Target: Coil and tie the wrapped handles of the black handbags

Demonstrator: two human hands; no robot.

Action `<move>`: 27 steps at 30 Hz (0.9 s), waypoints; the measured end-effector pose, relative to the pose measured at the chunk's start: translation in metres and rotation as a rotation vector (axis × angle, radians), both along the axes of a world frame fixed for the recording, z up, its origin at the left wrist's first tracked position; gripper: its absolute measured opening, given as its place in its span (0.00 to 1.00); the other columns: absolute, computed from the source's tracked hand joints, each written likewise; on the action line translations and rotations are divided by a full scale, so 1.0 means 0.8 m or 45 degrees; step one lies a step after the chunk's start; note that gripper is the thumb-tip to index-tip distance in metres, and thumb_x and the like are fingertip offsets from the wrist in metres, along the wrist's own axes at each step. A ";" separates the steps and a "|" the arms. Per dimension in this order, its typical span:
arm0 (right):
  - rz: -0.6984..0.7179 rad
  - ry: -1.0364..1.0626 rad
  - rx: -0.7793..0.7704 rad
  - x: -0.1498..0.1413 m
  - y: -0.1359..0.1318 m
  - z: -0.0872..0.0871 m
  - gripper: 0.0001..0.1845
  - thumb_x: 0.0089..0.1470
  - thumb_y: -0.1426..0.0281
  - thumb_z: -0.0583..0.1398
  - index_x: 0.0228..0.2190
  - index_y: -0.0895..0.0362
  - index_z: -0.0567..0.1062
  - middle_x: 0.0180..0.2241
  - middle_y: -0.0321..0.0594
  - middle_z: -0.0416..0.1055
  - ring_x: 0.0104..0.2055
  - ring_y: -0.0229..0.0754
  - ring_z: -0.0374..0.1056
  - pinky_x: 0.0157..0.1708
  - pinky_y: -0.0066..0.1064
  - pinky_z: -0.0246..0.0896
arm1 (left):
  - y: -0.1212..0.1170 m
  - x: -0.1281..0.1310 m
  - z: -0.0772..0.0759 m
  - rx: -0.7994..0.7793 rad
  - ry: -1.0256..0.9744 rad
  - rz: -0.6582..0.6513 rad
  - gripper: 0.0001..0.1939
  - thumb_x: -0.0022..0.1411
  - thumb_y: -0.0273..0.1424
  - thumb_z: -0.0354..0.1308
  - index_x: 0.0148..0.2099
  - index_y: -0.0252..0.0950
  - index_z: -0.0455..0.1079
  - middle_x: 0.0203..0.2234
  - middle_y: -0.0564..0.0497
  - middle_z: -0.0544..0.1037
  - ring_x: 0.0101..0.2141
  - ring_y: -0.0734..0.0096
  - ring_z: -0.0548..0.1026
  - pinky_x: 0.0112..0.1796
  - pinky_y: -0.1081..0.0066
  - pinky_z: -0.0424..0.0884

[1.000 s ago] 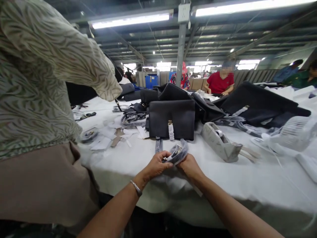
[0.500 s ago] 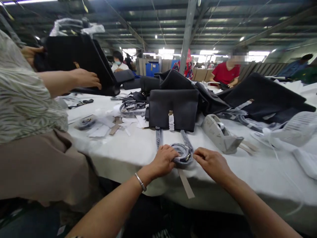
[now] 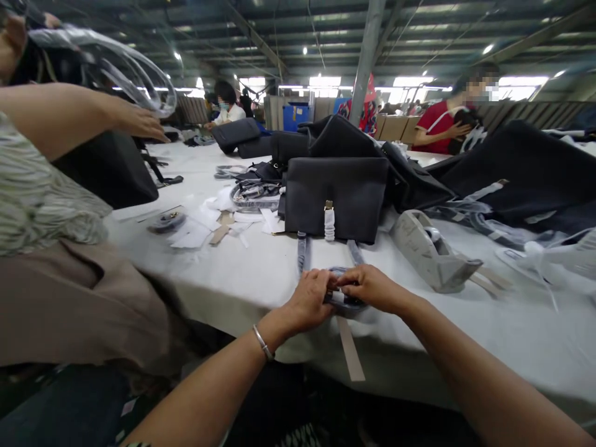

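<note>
Here we are at the cutting-table edge, and both hands are in on it! The left hand (image 3: 310,299) and right hand (image 3: 372,288) meet over a coiled grey strap (image 3: 342,299), lying on the white-covered table (image 3: 507,329) close to its front edge. The left fingers (image 3: 321,282) curl over the coil and the right fingers (image 3: 354,280) press in from the other side, tips together, a narrow tight hold on it. A silver bangle (image 3: 263,343) sits on the left wrist.

Two grey strap lengths (image 3: 302,254) run up from the coil to a charcoal handbag (image 3: 335,198), upright just ahead, with a white-wrapped buckle strap (image 3: 329,223) on its front. A tan strip (image 3: 350,351) drops from under the coil over the table edge.

To the right, just beyond the right hand, sits a grey tape dispenser (image 3: 433,251). Ahead left, a clear plastic packet (image 3: 255,195) holds bundled straps, and a smaller wrapped coil (image 3: 166,222) lies among paper scraps (image 3: 193,233). Far left, a co-worker's hand (image 3: 137,124) reaches near a black bag (image 3: 107,171), a plastic bag (image 3: 125,68) lifted above it.
</note>
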State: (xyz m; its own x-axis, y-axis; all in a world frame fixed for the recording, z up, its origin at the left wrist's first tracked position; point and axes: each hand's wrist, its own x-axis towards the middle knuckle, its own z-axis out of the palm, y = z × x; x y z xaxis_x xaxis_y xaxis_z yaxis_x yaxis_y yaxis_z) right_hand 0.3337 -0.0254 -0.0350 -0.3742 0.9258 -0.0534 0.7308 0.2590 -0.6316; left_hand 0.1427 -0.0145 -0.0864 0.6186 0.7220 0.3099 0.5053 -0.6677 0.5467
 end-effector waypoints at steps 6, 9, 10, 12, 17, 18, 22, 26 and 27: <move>0.027 -0.358 0.191 -0.012 0.007 0.002 0.09 0.51 0.69 0.59 0.25 0.53 0.80 0.25 0.38 0.76 0.26 0.39 0.67 0.27 0.29 0.51 | 0.001 0.000 -0.001 -0.014 -0.034 0.006 0.21 0.48 0.24 0.62 0.45 0.36 0.60 0.41 0.47 0.71 0.44 0.58 0.68 0.46 0.60 0.62; 0.065 -0.450 0.262 -0.014 0.004 0.001 0.09 0.52 0.71 0.57 0.27 0.55 0.78 0.28 0.40 0.76 0.28 0.40 0.67 0.29 0.30 0.51 | 0.003 -0.001 -0.002 -0.029 -0.054 0.008 0.22 0.47 0.25 0.63 0.45 0.35 0.61 0.41 0.46 0.72 0.44 0.58 0.69 0.47 0.60 0.62; 0.066 -0.442 0.278 -0.013 0.002 -0.001 0.09 0.53 0.71 0.56 0.28 0.56 0.77 0.29 0.40 0.76 0.30 0.41 0.68 0.30 0.30 0.52 | 0.004 -0.001 -0.002 -0.033 -0.060 0.001 0.22 0.47 0.25 0.64 0.45 0.35 0.61 0.41 0.46 0.72 0.44 0.58 0.69 0.47 0.60 0.63; 0.023 -0.366 0.317 -0.011 -0.005 -0.006 0.09 0.53 0.72 0.54 0.30 0.56 0.75 0.30 0.40 0.75 0.32 0.41 0.68 0.32 0.30 0.54 | 0.006 -0.001 -0.003 -0.044 -0.065 -0.007 0.24 0.46 0.27 0.66 0.45 0.35 0.62 0.41 0.46 0.72 0.44 0.57 0.69 0.46 0.60 0.63; -0.216 -0.068 0.428 -0.011 -0.023 -0.026 0.08 0.55 0.70 0.53 0.30 0.56 0.73 0.32 0.39 0.73 0.35 0.41 0.68 0.37 0.32 0.58 | 0.006 0.001 -0.001 -0.060 -0.056 0.010 0.31 0.43 0.29 0.68 0.51 0.34 0.63 0.45 0.44 0.72 0.47 0.54 0.68 0.49 0.58 0.63; -0.260 -0.029 0.451 -0.012 -0.026 -0.029 0.08 0.55 0.70 0.53 0.30 0.56 0.72 0.32 0.39 0.73 0.35 0.41 0.68 0.38 0.32 0.58 | 0.006 0.001 0.001 -0.065 -0.053 0.004 0.32 0.44 0.29 0.68 0.52 0.35 0.64 0.45 0.45 0.73 0.47 0.55 0.68 0.49 0.59 0.63; -0.356 0.089 0.469 -0.015 -0.030 -0.034 0.08 0.54 0.69 0.54 0.30 0.56 0.73 0.31 0.40 0.74 0.34 0.41 0.69 0.38 0.33 0.60 | 0.004 -0.001 0.013 -0.109 -0.038 -0.034 0.25 0.45 0.29 0.68 0.48 0.37 0.70 0.39 0.49 0.75 0.44 0.58 0.69 0.47 0.62 0.64; -0.275 0.155 0.510 -0.015 -0.036 -0.034 0.09 0.55 0.69 0.54 0.30 0.55 0.73 0.31 0.39 0.73 0.35 0.41 0.69 0.38 0.32 0.61 | 0.004 -0.003 0.022 -0.160 -0.039 -0.051 0.21 0.45 0.28 0.68 0.44 0.37 0.72 0.37 0.50 0.75 0.43 0.61 0.69 0.46 0.65 0.64; -0.267 0.154 0.531 -0.014 -0.038 -0.035 0.09 0.55 0.69 0.53 0.30 0.55 0.73 0.31 0.39 0.73 0.34 0.41 0.69 0.38 0.32 0.61 | 0.004 -0.003 0.023 -0.165 -0.028 -0.051 0.21 0.44 0.28 0.69 0.43 0.37 0.73 0.37 0.51 0.75 0.42 0.61 0.69 0.46 0.65 0.63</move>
State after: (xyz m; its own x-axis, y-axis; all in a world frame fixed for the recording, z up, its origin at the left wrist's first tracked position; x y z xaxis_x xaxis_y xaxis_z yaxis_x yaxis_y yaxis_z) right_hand 0.3224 -0.0558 -0.0630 -0.1579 0.9152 0.3707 0.7222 0.3630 -0.5888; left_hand 0.1405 -0.0113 -0.0679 0.6417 0.7319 0.2292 0.4667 -0.6098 0.6406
